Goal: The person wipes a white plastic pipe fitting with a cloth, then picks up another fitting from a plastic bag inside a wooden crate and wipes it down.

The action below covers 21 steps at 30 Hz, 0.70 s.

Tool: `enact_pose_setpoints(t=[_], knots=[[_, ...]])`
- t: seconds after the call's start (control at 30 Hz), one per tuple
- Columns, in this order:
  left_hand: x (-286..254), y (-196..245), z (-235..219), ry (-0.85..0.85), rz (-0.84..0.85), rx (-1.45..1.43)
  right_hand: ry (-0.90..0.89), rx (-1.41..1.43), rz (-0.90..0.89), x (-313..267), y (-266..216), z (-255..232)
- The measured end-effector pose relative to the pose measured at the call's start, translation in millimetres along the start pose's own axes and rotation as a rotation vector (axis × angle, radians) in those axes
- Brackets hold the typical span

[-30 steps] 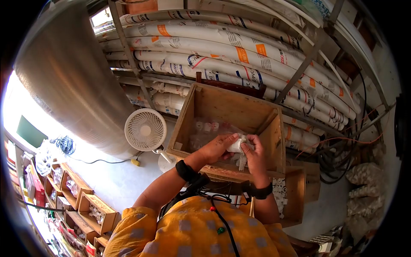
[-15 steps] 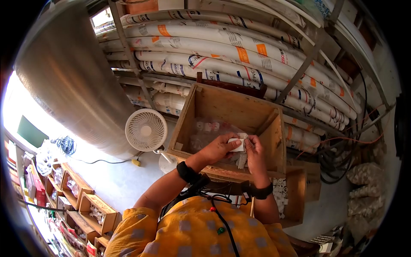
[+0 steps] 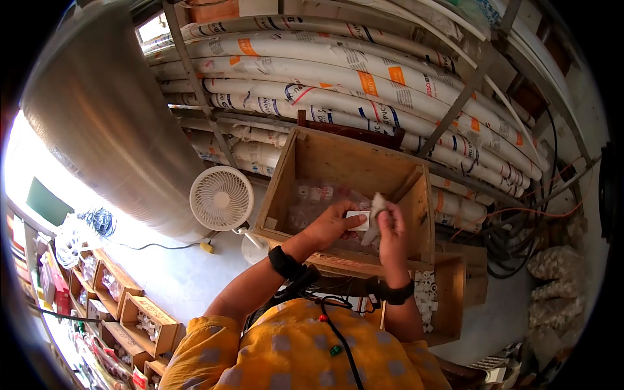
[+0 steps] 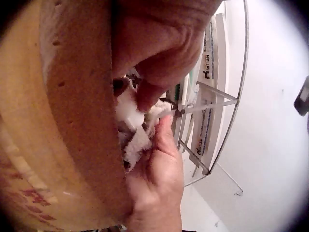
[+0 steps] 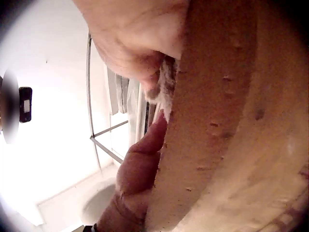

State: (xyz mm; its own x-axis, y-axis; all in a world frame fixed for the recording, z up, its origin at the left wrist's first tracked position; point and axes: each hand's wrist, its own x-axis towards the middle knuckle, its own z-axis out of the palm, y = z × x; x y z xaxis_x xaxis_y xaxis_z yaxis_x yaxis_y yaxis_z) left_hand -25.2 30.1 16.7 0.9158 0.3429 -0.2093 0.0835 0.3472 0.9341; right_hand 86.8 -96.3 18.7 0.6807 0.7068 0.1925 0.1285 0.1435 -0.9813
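Observation:
Over the front of a wooden crate, my left hand holds a smooth white plastic pipe fitting between thumb and fingers. A greyish-white rag is pinched in my right hand, right beside the fitting. In the left wrist view the fitting lies under the left fingers and the rag against it. The right wrist view shows the rag below the right thumb; the crate wall hides most of the fitting there. Clear plastic bags lie inside the crate.
A white fan stands left of the crate. Below it on the right is another wooden box with small white fittings. Long wrapped pipes fill a metal rack behind. More wooden boxes stand at lower left.
The rag, earlier wrapped about the fitting, has come off to its right with the right hand, one end now sticking up. More of the white fitting shows in the left hand.

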Motion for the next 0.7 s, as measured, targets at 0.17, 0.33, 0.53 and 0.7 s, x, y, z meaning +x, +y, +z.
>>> enact_pose_setpoints(t=[0.17,0.33,0.53,0.7], knots=[[-3,6,2,-0.011,-0.005,0.013,-0.2,-0.234,-0.038,5,-2,5],[-4,8,1,-0.026,-0.001,0.021,-0.201,-0.326,-0.062,7,8,5],[0,4,-2,-0.111,-0.011,-0.129,-0.141,-0.243,-0.067,3,-4,8],[0,5,-2,-0.177,-0.025,-0.159,-0.063,-0.256,-0.039,3,3,4]])
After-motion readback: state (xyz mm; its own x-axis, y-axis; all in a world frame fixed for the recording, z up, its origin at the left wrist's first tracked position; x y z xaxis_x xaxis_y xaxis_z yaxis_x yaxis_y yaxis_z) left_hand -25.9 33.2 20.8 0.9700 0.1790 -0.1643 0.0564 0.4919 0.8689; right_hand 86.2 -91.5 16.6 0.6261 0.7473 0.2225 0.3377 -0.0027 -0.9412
